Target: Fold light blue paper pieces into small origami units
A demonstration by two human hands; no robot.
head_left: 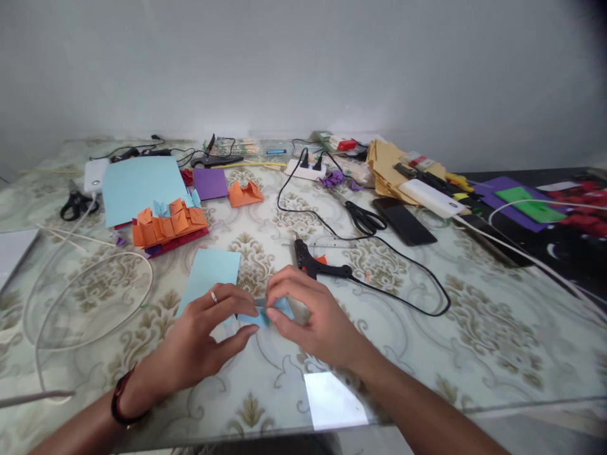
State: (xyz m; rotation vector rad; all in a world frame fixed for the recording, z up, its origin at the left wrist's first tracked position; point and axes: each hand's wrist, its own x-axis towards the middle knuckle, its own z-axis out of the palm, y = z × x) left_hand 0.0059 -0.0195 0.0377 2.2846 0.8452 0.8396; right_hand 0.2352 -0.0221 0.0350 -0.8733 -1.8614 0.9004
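Observation:
Between my two hands is a small piece of folded light-blue paper [259, 318], partly hidden by the fingers. My left hand [208, 332], with a ring and a dark bracelet at the wrist, has its thumb and fingers around the paper's left side. My right hand [308, 309] pinches the paper's right side between thumb and fingers. Just behind my left hand lies a flat light-blue paper sheet [213, 272]. A black hot glue gun [322, 265] rests on the table beyond my right hand, its cord trailing right.
Folded orange paper pieces [171, 224] stand at the left by a large blue sheet [142, 183]. Scissors [365, 218], a phone [405, 221] and a white power bank [434, 197] lie at the right. A white cable [152, 278] loops at the left; a power strip [306, 169] sits behind.

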